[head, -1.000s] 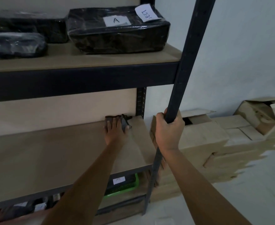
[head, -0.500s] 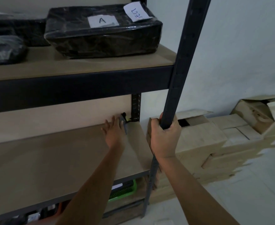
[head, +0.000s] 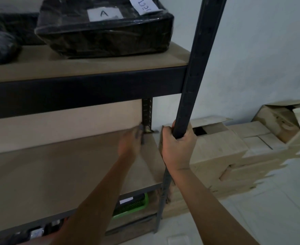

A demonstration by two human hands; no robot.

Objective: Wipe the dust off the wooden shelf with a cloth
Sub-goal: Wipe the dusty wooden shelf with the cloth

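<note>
Up close, right hand (head: pixel 178 147): its fingers are curled tight round the black front post (head: pixel 197 68) of the rack; the arm comes in from the bottom right
Left hand (head: pixel 129 144): it is blurry; it reaches over the wooden shelf (head: pixel 57 170) to the back right corner; the dark cloth (head: pixel 142 134) is at its fingertips; I cannot tell if the fingers hold the cloth or just press on it
Cloth: only a small dark bit shows past the fingers; it is right by the back post (head: pixel 147 112) in the corner, on the shelf
Wooden shelf: a wide tan board; the left arm lies across above it
Down low: a green basket (head: pixel 133 206) sits on the shelf under it; it has a white tag
Up high: a black wrapped pack (head: pixel 106 32) sits on the top shelf (head: pixel 92 66); it has a white label with the letter A; more dark packs (head: pixel 0 46) sit to its left
Far right: tan cardboard boxes (head: pixel 234 147) are piled on the floor by the white wall (head: pixel 260 50); some have open flaps
</note>
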